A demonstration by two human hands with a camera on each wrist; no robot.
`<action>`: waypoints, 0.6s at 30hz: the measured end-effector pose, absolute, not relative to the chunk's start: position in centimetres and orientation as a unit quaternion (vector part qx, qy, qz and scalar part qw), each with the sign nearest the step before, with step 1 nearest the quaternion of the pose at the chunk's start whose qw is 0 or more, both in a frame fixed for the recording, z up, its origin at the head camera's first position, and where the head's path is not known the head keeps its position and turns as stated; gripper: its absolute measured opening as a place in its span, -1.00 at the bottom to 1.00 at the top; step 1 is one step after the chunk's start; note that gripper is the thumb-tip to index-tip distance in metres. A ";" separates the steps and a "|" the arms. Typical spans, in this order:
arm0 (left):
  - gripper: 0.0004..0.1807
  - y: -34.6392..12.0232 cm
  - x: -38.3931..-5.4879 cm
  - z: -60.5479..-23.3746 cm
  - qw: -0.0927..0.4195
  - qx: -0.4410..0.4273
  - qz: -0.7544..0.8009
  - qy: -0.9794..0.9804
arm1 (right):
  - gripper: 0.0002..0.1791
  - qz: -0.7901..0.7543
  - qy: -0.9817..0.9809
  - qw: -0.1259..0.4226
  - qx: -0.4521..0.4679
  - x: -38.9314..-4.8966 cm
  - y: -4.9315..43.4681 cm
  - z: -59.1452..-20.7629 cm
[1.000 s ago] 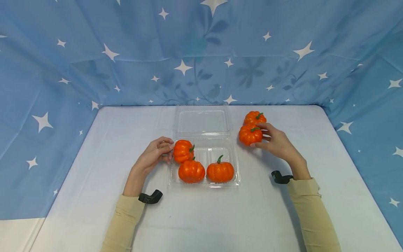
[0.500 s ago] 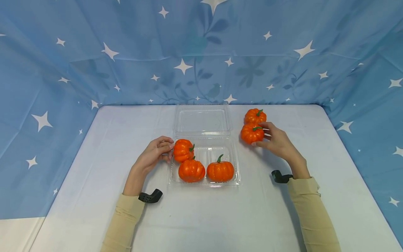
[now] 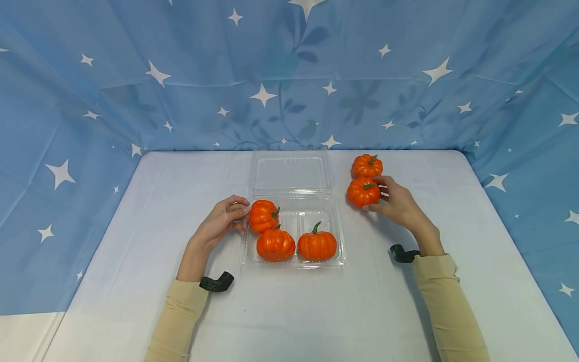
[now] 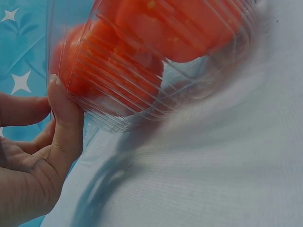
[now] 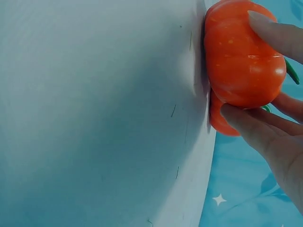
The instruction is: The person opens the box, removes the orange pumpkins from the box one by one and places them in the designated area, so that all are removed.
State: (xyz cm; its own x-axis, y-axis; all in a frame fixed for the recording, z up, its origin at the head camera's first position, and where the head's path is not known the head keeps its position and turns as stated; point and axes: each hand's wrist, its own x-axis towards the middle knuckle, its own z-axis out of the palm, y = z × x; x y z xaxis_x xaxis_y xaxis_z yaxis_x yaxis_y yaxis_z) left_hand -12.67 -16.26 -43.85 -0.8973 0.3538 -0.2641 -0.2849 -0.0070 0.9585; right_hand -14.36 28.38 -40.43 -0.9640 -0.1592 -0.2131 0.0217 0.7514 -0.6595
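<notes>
My left hand (image 3: 222,220) pinches the left rim of a clear plastic clamshell container (image 4: 113,124) between thumb and finger. Three orange toy pumpkins sit in its base: one at back left (image 3: 263,217), one at front left (image 3: 275,246) and one at front right (image 3: 316,246), with green stems showing. To the right of the container, my right hand (image 3: 398,202) grips another pumpkin (image 5: 244,54), thumb on one side and fingers on the other. Just behind it is a further pumpkin (image 3: 367,166), partly hidden by the gripped one.
The container's clear lid (image 3: 291,173) lies folded back, away from me. A white cloth covers the table (image 3: 289,317). Blue star-patterned curtains (image 3: 190,100) stand along the back and both sides.
My right hand has shifted the gripped pumpkin slightly to the right, and the pumpkin behind has moved slightly back. My left hand and the container have stayed in place.
</notes>
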 end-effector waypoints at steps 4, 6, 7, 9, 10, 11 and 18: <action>-0.71 -16.2 -12.6 -43.8 0.224 0.028 0.708 0.669 | -0.08 -0.348 0.927 0.135 -0.032 -14.4 28.2 -40.4; -0.72 -16.2 -12.6 -43.8 0.224 0.027 0.708 0.669 | -0.08 -0.345 0.928 0.136 -0.031 -14.4 28.2 -40.4; -0.72 -16.2 -12.6 -43.8 0.224 0.026 0.708 0.669 | -0.08 -0.342 0.929 0.137 -0.031 -14.4 28.2 -40.5; -0.72 -16.2 -12.6 -43.8 0.224 0.024 0.709 0.668 | -0.07 -0.337 0.931 0.139 -0.031 -14.4 28.2 -40.5; -0.72 -16.2 -12.6 -43.9 0.225 0.024 0.708 0.669 | -0.06 -0.334 0.932 0.139 -0.032 -14.4 28.2 -40.5; -0.71 -16.3 -12.6 -43.9 0.225 0.024 0.708 0.669 | -0.06 -0.331 0.933 0.138 -0.033 -14.4 28.2 -40.5; -0.70 -16.3 -12.6 -44.0 0.226 0.021 0.705 0.672 | -0.06 -0.317 0.938 0.134 -0.036 -14.3 28.3 -40.6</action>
State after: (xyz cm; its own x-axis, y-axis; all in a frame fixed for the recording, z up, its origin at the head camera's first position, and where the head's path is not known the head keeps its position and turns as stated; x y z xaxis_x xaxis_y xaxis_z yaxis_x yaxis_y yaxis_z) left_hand -12.59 -16.29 -43.97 -0.8973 0.3461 -0.2741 -0.2904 0.0048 0.9569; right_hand -14.35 28.27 -40.62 -0.9614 -0.1535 -0.2285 0.0168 0.7959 -0.6053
